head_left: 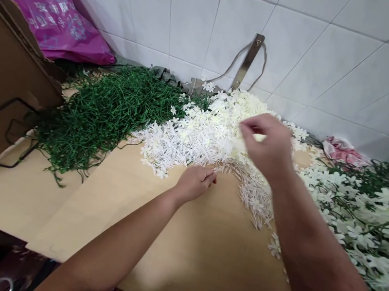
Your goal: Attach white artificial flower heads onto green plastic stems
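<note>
Hands are seen from above over a pale wooden counter (198,264) set against a white tiled wall (306,45). The left hand (194,182) is lowered to the counter at the near edge of a heap of small white plastic flower heads with thin white stalks (196,136); its fingers are drawn together at the fringe of stalks, though whether a piece is pinched between them cannot be told. The right hand (266,144) is raised above the same heap, blurred, with fingertips closed together; a pale piece appears to be nipped there, but this cannot be made out with certainty.

The heap is spread across the middle of the counter, from the wall towards the left hand. A pile of thin dark green plastic stems (104,111) is laid just beside it on the left, the two touching along their edges. Assembled green sprays bearing white flowers (371,217) are massed at the right edge of the counter, beneath the right forearm. A brown cardboard box (2,76) is stood at the far left, with a magenta printed plastic bag (49,9) behind it against the wall. A metal bracket with a grey cord (246,63) is leaned on the tiles behind the heap, and a crumpled pink wrapper (343,152) is lodged at the wall to the right.
</note>
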Available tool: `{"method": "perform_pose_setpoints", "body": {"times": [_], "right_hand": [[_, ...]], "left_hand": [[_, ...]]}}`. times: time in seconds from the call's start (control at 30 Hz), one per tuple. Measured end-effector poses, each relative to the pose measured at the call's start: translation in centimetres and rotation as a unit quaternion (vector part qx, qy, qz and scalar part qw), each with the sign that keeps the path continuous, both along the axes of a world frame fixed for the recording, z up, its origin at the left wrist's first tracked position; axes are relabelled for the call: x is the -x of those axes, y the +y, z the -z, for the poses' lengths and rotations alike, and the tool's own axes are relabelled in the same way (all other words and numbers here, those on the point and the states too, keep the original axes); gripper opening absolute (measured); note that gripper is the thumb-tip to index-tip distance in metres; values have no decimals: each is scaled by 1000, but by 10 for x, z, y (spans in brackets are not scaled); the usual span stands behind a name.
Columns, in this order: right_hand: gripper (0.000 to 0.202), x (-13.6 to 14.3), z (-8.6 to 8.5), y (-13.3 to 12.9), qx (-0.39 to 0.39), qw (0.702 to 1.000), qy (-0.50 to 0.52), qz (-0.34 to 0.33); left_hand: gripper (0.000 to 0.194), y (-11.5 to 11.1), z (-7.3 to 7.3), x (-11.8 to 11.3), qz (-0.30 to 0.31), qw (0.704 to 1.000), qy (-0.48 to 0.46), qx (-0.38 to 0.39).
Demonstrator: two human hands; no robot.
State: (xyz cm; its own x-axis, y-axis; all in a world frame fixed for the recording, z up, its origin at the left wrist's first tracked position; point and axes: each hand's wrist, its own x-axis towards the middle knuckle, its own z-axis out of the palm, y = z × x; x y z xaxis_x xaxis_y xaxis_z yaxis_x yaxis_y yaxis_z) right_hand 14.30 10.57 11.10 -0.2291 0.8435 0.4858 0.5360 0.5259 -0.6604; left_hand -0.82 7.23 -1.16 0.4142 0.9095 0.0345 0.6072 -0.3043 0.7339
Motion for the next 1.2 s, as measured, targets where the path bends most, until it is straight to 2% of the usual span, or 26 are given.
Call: {"method": "perform_pose_setpoints", "body": {"times": [0.07, 0.17, 0.23, 0.3, 0.4, 0.47, 0.73, 0.9, 1.07, 1.2], "right_hand": [[13, 35, 8, 23, 18, 991, -129, -17], [20, 85, 25, 54, 16, 958, -285, -25], [30, 107, 37, 68, 10, 934, -357, -11], [34, 116, 45, 75, 16, 912, -411, -14], [27, 109, 51, 79, 21, 885, -465, -26], [23, 95, 50, 81, 30, 881, -472, -16], [20, 23, 40, 72, 30, 919, -390, 37], [15, -6, 31, 65, 54, 948, -308, 68], [15, -13, 18, 72, 34, 969, -237, 67], [10, 10, 13, 70, 28, 969, -244, 39]], "left_hand": [[35, 1, 1, 0, -2, 1000, 1, -6], [37, 2, 3, 1, 2, 1000, -7, -12], [38, 2, 4, 1, 7, 1000, -13, -22], [37, 2, 4, 2, 13, 999, -12, -35], [35, 3, 3, 2, 20, 999, -1, -35], [33, 3, 2, 2, 25, 999, 8, -25], [30, 4, 2, 1, 35, 999, 25, -23], [30, 5, 4, 0, 26, 999, 37, -28], [29, 5, 5, 0, 24, 999, 37, -28], [30, 6, 6, 0, 25, 999, 30, -32]]}}
